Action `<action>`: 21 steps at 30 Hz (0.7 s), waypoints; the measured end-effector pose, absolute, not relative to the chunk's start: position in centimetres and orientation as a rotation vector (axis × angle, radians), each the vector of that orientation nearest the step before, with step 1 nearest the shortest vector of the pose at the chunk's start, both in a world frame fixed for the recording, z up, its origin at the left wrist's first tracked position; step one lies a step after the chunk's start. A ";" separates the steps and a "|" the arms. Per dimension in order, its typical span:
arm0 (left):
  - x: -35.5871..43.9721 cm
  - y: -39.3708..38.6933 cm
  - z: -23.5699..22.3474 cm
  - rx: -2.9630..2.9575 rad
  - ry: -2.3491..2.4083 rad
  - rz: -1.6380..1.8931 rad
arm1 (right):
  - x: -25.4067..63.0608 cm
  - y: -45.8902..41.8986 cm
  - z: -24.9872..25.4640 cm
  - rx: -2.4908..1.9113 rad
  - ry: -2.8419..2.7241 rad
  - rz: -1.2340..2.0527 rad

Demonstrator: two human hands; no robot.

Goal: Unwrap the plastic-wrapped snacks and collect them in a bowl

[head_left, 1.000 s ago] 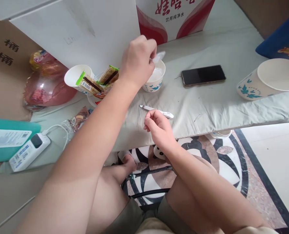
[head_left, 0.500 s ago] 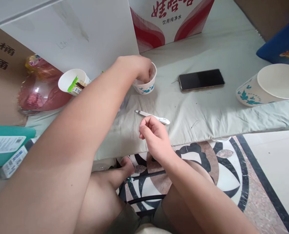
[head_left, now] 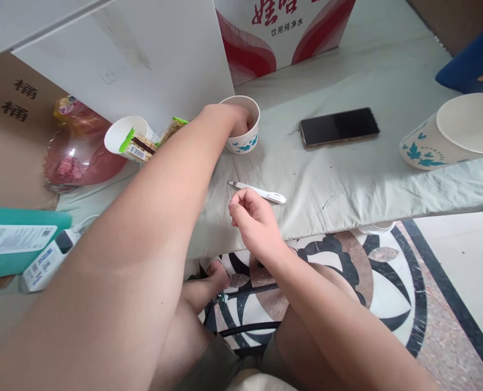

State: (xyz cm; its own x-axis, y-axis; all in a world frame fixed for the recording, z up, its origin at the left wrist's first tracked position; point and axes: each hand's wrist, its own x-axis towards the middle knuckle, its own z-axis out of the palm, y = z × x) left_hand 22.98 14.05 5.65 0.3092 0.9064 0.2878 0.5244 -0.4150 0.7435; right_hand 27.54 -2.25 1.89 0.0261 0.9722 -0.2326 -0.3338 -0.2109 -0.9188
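Observation:
My left hand [head_left: 240,120] reaches into a white paper cup [head_left: 245,145] with blue leaf prints; its fingers are hidden inside by the rim and the back of the hand. Closer to me, my right hand [head_left: 254,218] is held with curled fingers, thumb tip close to the index finger, and no object shows in it. Just behind those fingers a slim white box cutter [head_left: 261,193] with a grey metal tip lies on the pale green cloth [head_left: 306,201]. Left of my left forearm, another white cup [head_left: 121,130] stands by green-and-brown snack packets [head_left: 139,147].
A black phone [head_left: 339,127] lies right of the middle cup. A large leaf-printed paper tub [head_left: 423,146] lies tilted at the right. White box [head_left: 152,60] and red-and-white carton [head_left: 282,41] stand behind. A teal container [head_left: 17,239] and white power strip [head_left: 48,263] are at left.
The view has shifted slightly, showing more of the snack packets. My left hand remains in the cup, a little lower against its rim. My right hand keeps its curled pose.

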 end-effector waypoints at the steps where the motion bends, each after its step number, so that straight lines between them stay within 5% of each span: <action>1: 23.3 14.7 6.1 2.054 1.251 0.996 | 27.4 -2.1 1.8 -1.144 -0.794 1.460; 8: 21.8 16.2 9.3 2.067 1.260 1.226 | 25.7 -1.2 1.9 -1.171 -0.815 1.464; 12: 16.4 7.4 6.4 1.847 1.039 1.887 | 24.3 -0.9 1.8 -1.186 -0.870 1.471; 21: 3.2 1.0 0.7 2.036 2.122 1.160 | 20.9 -1.9 -0.2 -1.286 -1.095 1.449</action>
